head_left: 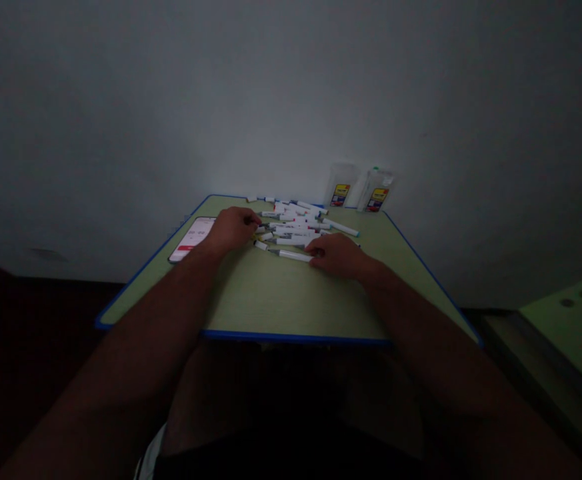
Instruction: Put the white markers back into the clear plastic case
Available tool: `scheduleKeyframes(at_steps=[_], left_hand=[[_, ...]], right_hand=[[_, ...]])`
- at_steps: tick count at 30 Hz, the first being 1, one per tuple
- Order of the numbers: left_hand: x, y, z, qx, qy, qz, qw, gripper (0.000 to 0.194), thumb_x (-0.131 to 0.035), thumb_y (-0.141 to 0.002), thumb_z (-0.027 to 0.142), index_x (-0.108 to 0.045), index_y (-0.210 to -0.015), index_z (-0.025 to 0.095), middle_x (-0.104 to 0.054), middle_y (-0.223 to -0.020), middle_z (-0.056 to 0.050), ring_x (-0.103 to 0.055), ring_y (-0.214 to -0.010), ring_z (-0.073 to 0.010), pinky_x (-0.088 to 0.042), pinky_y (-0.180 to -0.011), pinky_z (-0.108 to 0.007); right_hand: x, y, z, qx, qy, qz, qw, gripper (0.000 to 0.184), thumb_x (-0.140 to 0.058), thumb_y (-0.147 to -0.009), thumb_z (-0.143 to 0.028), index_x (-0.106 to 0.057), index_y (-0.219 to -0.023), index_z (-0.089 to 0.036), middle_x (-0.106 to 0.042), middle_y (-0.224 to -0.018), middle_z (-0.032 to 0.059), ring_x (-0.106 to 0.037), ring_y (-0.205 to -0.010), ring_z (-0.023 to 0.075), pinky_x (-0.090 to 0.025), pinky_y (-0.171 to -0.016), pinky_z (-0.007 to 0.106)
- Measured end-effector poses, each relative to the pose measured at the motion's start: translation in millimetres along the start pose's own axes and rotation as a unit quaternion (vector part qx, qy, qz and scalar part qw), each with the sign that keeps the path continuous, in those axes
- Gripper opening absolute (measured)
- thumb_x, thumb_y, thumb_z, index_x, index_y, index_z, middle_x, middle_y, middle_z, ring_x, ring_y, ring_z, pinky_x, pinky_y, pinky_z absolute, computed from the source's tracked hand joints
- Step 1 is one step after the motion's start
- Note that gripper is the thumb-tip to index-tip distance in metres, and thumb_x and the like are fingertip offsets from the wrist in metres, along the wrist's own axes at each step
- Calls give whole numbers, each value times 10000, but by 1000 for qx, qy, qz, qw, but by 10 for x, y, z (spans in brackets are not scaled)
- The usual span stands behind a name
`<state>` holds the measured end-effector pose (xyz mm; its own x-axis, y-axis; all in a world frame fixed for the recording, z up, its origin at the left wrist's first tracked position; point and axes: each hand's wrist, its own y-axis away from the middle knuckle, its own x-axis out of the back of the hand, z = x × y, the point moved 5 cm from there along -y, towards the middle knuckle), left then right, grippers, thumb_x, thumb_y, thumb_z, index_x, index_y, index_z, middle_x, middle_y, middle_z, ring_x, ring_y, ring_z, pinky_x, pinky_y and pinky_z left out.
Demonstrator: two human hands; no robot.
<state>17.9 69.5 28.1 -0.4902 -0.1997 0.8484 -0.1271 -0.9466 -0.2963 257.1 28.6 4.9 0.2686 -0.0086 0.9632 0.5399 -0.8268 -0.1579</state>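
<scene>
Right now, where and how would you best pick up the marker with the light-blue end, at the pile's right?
I'd pinch the marker across the middle of its white barrel, from above and the right. It is slim and seems to lie flat, its light-blue end jutting right; its other end sits close to the pile.

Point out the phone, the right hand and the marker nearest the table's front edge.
Phone (pixel 192 238): head view, on its lit screen.
Right hand (pixel 338 256): head view, back of the hand.
Front marker (pixel 292 255): head view, white barrel.
</scene>
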Motion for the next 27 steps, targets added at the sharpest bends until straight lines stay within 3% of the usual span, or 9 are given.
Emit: scheduleKeyframes(at_steps=[4,9,14,18,24,27], left_hand=[[-3,1,-8,-2,-1,-2,1000,225,-612,-808,186,-793,-942,192,-769,-927,-93,-666,-814,-222,-486,-797,-359],[-11,-9,-17,2,1,0,1000,215,-619,-804,185,-791,-932,186,-768,-918,-95,-667,-813,-222,-484,-792,-354],[-49,5,-1,-1,6,-19,1000,199,-644,-796,224,-790,-928,192,-764,-886,-89,-667,-787,-222,-480,-765,-347],[-87,18,8,-13,9,-35,999,188,-662,-795,267,-785,-923,203,-764,-885,-90,-675,-807,-226,-478,-761,-352],[-112,13,-13,-20,-7,-43,999,182,-666,-783,290,-781,-911,230,-767,-895,-70,-674,-814,-219,-490,-766,-349],[-120,8,-29,-26,2,-42,999,174,-674,-773,298,-782,-896,240,-769,-884,-64,-674,-807,-217,-495,-770,-353]], right_hand=[[39,20,8,4,-18,10,1000,309,-679,-764,-165,-769,-1057,-200,-759,-939,48,-664,-827,193,-469,-766,298],[178,24,164,-51,-156,93,982,261,-699,-752,-173,-767,-1002,-152,-746,-873,63,-652,-752,162,-494,-733,289],[147,9,320,-117,-359,92,922,295,-691,-768,-186,-737,-1054,-131,-721,-792,52,-589,-598,113,-467,-560,235],[90,6,310,-137,-447,75,881,340,-665,-773,-140,-698,-1111,-132,-704,-718,36,-522,-499,84,-424,-462,200],[95,7,266,-144,-548,84,819,552,-615,-767,-90,-611,-1297,-243,-706,-732,2,-572,-532,99,-472,-474,197],[126,13,285,-151,-581,108,793,409,-601,-762,-108,-681,-1144,-228,-708,-780,16,-613,-586,110,-508,-500,212]])
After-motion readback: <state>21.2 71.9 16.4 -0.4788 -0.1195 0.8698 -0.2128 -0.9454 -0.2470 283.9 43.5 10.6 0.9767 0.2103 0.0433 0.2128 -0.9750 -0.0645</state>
